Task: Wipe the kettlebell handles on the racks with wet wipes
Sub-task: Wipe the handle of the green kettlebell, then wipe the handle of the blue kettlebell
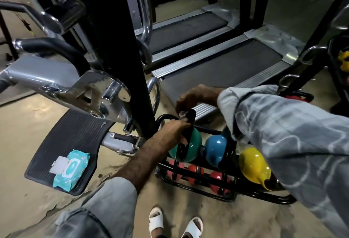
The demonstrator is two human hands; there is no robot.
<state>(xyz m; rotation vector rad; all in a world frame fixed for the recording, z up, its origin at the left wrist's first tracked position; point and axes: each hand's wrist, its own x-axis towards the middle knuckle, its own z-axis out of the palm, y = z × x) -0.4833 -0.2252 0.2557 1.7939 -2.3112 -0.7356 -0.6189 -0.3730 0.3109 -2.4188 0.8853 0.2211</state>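
Observation:
A low black rack (222, 196) on the floor holds a green kettlebell (194, 143), a blue kettlebell (215, 147) and a yellow kettlebell (253, 164) on top, with several small red ones (217, 177) below. My left hand (173, 130) grips the black handle (190, 117) of the green kettlebell low down. My right hand (190, 98) presses a white wet wipe (182, 113) against the top of that same handle. The wipe is mostly hidden by my fingers.
A light blue pack of wet wipes (70, 168), lid flipped open, lies on the black ribbed footplate (66, 143) of a chrome machine at left. A black upright post (136, 64) stands right beside the rack. Two treadmills (217, 68) lie behind. My sandalled feet (175, 222) are below.

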